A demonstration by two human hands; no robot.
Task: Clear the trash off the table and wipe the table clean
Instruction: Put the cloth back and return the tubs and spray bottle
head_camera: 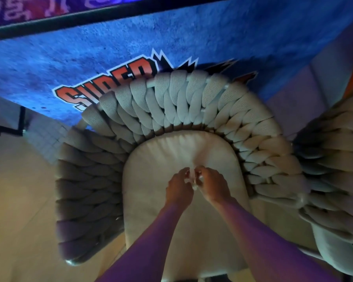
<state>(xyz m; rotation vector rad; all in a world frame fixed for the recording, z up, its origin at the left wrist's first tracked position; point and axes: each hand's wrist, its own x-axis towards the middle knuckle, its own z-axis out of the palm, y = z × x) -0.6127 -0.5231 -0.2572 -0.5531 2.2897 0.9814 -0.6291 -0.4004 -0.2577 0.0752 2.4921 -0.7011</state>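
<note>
Blue-lit printed table (130,47) lies beyond the cream woven-rope chair (171,110), over whose seat small white paper scraps (194,181) are pinched by left hand (178,189) and right hand (211,185); scraps should be bunched tight before binning.

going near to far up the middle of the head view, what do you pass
The two hands, left hand and right hand, pinching small white scraps between them → cream seat cushion → braided chair back → blue table with its orange logo → dark rail at the far edge.
</note>
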